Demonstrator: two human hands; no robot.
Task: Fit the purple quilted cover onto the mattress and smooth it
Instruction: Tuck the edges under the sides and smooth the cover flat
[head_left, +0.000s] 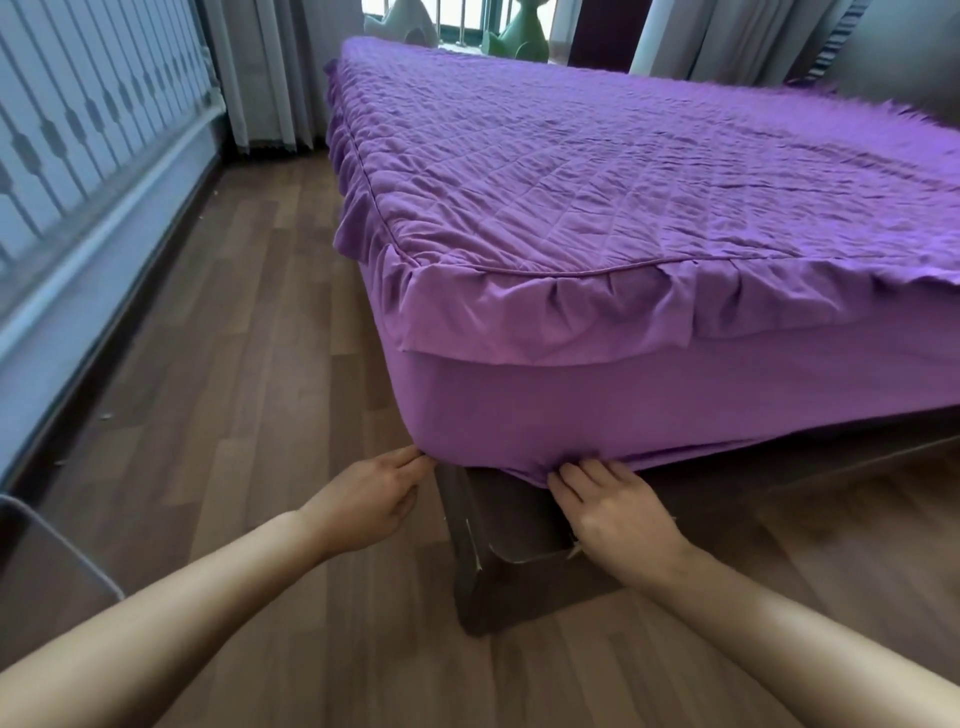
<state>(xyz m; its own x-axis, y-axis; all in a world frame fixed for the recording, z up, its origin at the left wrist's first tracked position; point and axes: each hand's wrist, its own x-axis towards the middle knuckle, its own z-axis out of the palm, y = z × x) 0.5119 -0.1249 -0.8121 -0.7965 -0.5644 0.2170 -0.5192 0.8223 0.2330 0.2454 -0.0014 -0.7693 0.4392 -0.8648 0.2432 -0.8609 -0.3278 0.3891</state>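
I see the purple diamond-quilted cover (597, 171) stretched over the mattress from 12 to 3 o'clock, its top wrinkled and its ruffled skirt draping the edge. Near 6 o'clock the left hand (363, 504) pinches the smooth corner hem. The right hand (618, 514) grips bunched hem above the dark wooden bed frame (498, 561).

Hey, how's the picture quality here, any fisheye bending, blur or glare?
Head view: wide-angle bending curves the purple quilted cover and the patterned wall panel; soft daylight from the far window lights the cover's top evenly, without glare; the dark bed frame corner sits in shade; left hand and right hand look sharp.
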